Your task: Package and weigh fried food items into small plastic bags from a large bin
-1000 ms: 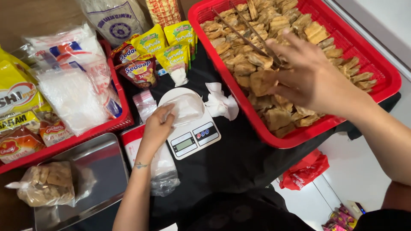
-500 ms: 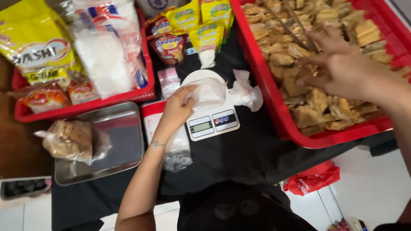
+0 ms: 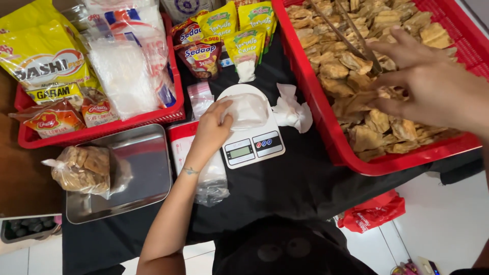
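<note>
My left hand point(image 3: 211, 130) grips the near edge of a clear plastic bag point(image 3: 249, 109) that lies on a small white digital scale point(image 3: 254, 146). My right hand point(image 3: 433, 86) is inside the big red tray point(image 3: 326, 127) on the right, fingers curled around a few brown fried chips point(image 3: 388, 94). Long metal tongs point(image 3: 356, 33) lie on the chips just beyond its fingertips. A stack of empty clear bags point(image 3: 211, 181) lies under my left wrist.
A red basket point(image 3: 102, 127) of seasoning packets and salt bags stands at the left. A steel tray point(image 3: 142, 168) holds a filled bag of chips point(image 3: 81, 168). Sauce pouches point(image 3: 224, 35) stand behind the scale, with a crumpled tissue point(image 3: 293, 109) beside it. A red plastic bag point(image 3: 372, 214) lies on the floor.
My right hand has dropped lower onto the chips and closed around some. My left hand has stayed on the bag on the scale. The view has shifted.
</note>
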